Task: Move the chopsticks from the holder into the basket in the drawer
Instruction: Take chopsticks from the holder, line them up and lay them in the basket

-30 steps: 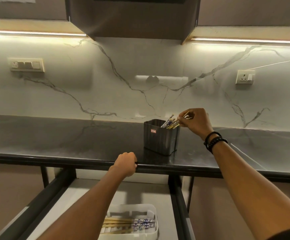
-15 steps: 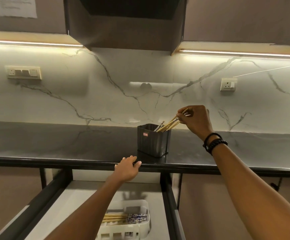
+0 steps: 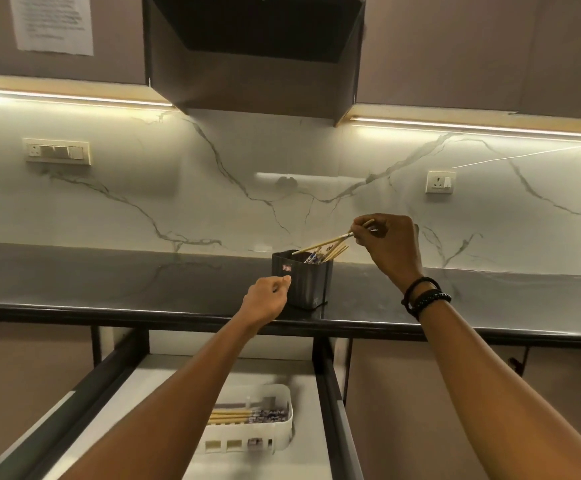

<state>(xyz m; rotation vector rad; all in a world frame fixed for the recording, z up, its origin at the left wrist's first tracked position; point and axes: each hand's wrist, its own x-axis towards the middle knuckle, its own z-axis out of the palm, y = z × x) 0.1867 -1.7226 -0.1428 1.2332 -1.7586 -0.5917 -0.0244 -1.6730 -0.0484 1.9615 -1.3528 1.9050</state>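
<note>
A dark square holder (image 3: 304, 282) stands near the front edge of the black counter (image 3: 109, 282), with several chopsticks leaning to its right. My right hand (image 3: 387, 245) pinches the upper end of a wooden chopstick (image 3: 323, 243), which slants up out of the holder. My left hand (image 3: 268, 299) hovers just left of the holder, fingers loosely curled, thumb tip close to its wall; contact is unclear. Below, the open drawer (image 3: 320, 393) holds a white basket (image 3: 282, 434) with several chopsticks lying in it, partly hidden by my left forearm.
A dark hood (image 3: 254, 53) hangs above the counter. The marble backsplash carries a switch plate (image 3: 57, 151) at left and a socket (image 3: 440, 181) at right. Dark drawer rails run on both sides of the drawer.
My left hand left the counter's front edge and rose beside the holder. My right hand lifted a chopstick higher out of the holder. The view tilted upward.
</note>
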